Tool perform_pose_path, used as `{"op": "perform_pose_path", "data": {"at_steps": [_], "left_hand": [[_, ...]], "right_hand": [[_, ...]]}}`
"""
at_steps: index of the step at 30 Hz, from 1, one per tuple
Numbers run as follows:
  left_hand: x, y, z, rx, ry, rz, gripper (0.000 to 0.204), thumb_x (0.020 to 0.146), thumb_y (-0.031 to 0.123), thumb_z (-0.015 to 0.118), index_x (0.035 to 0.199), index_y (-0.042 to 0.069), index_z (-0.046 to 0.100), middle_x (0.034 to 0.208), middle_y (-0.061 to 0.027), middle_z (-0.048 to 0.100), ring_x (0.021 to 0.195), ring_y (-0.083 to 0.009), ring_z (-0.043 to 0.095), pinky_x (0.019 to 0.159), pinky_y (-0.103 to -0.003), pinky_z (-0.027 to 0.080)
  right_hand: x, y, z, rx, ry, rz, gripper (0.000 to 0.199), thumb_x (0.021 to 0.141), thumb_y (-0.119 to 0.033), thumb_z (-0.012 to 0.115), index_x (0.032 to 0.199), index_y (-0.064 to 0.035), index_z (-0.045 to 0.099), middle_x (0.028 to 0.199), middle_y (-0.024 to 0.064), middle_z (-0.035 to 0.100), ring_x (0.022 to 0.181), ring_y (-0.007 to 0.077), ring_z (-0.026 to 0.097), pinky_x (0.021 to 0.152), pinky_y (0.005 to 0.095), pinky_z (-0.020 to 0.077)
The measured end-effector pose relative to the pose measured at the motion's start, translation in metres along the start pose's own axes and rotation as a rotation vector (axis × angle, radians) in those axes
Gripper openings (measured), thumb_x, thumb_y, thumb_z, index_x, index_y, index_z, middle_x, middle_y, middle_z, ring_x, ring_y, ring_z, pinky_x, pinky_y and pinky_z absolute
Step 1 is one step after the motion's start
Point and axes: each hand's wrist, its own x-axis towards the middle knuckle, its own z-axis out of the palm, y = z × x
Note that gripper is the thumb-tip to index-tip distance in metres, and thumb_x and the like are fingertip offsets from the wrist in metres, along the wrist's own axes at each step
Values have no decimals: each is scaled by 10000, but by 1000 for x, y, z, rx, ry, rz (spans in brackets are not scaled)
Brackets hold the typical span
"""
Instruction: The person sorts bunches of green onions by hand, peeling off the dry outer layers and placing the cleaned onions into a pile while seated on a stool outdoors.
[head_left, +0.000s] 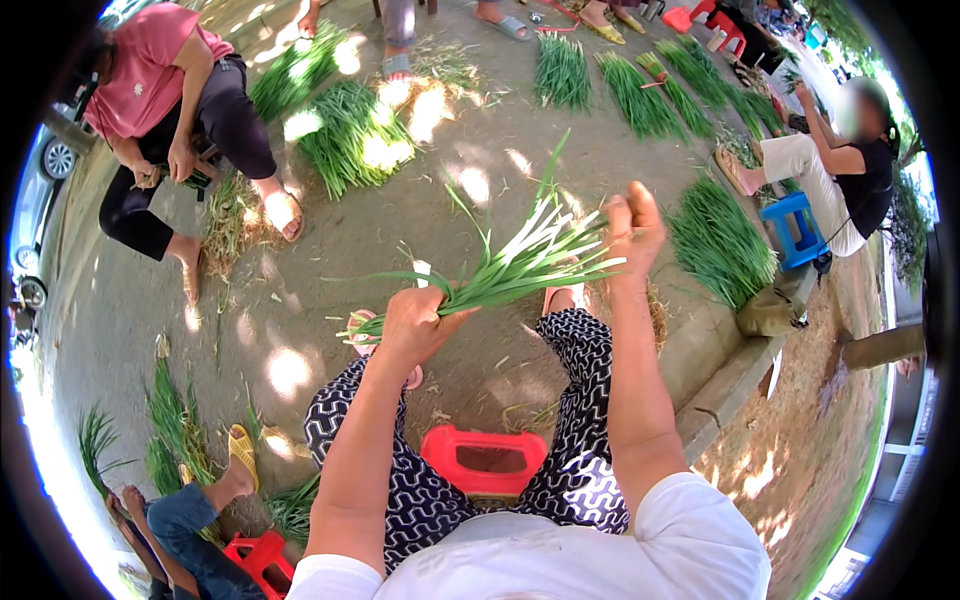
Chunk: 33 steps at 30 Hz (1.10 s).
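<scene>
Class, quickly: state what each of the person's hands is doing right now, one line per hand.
Left hand: closed around the bunch of green onions.
Right hand: closed at the bunch's white ends, pinching them.

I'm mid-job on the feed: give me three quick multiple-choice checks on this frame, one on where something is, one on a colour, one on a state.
1. Where is the red stool?
A. On the ground between the person's knees
B. On the kerb at the right
C. Beside the parked car

2. What colour is the stool under the seated person in black at the right?
A. Red
B. Blue
C. Yellow

3. How is the left hand?
A. Open and empty
C. Resting flat on the ground
B. Closed around the bunch of green onions

Key: 1 A, the red stool shows between the patterned trouser legs. 2 B, that seat is blue. 3 B, the fingers wrap the green stalks while the right hand is at the white ends.
</scene>
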Motion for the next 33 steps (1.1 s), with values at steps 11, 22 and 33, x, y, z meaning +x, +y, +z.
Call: {"op": "perform_pose_path", "data": {"at_steps": [11, 22, 33], "left_hand": [[0, 1, -4, 42, 36, -124, 380, 683, 289, 727, 573, -2, 509, 618, -167, 580, 518, -334, 530, 491, -386, 421], [-1, -6, 2, -19, 10, 7, 196, 714, 195, 707, 764, 28, 617, 568, -134, 537, 471, -295, 498, 441, -354, 385], [3, 10, -2, 40, -134, -41, 190, 726, 222, 685, 837, 73, 644, 576, -124, 532, 511, -289, 513, 477, -359, 396]], "right_hand": [[15, 14, -23, 245, 89, 323, 231, 795, -60, 592, 1007, 30, 580, 761, 20, 555, 668, 94, 495, 668, 246, 425], [11, -6, -15, 491, 20, 299, 245, 797, -86, 619, 1028, -9, 592, 843, 27, 577, 754, 114, 526, 718, 275, 439], [14, -7, -19, 620, -142, 260, 174, 849, -139, 568, 981, -30, 597, 820, 20, 570, 782, 131, 540, 722, 302, 452]]}}
